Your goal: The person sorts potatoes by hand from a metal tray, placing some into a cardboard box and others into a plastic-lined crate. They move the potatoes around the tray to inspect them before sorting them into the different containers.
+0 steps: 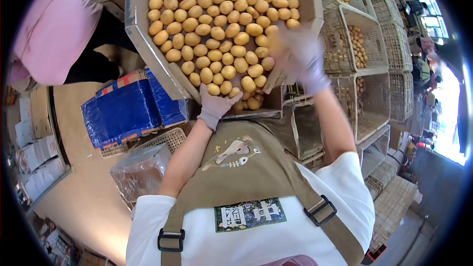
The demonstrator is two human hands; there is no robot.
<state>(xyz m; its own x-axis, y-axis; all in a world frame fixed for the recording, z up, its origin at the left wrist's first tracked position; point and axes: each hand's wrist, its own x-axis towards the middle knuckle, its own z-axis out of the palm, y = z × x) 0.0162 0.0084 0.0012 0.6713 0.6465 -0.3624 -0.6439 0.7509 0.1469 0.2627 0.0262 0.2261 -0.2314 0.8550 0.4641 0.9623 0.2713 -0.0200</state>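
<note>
Many small yellow potatoes [217,32] lie spread over a sloping metal sorting tray [157,66] that narrows toward my body. My left hand [217,107], in a pale glove, rests at the tray's lower mouth with thumb and fingers apart, right by the lowest potatoes. Along the right wall of the tray is my gloved right hand [305,59], smeared by motion. A yellowish blur shows at its fingers, and I cannot tell whether it holds a potato. Below the mouth, more potatoes [252,103] sit in a container against my apron.
Stacked plastic crates [372,44] stand on the right, some with potatoes inside. Left of the tray are blue-covered boxes [123,111] and a plastic-wrapped box [143,167]. A person in pink [54,29] stands at the upper left.
</note>
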